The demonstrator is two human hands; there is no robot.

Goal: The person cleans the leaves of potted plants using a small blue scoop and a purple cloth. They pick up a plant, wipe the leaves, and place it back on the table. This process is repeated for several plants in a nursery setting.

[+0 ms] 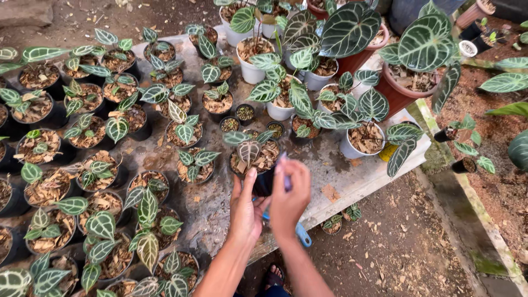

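Both hands meet above the near edge of the bench, the left hand and the right hand on either side of a small potted plant. Rows of pots crowd the bench's left; larger pots stand behind right.

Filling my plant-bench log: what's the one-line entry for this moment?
left hand: cups small black pot | right hand: on pot rim | blue tool: under wrists | bench: crowded with potted plants

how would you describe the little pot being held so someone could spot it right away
Start at the grey slab bench crowded with potted plants. At its front edge, both hands, left hand and right hand, meet around a small black pot. Unlike its neighbours, its middle leaf is pale and pinkish, and it is the only pot held.
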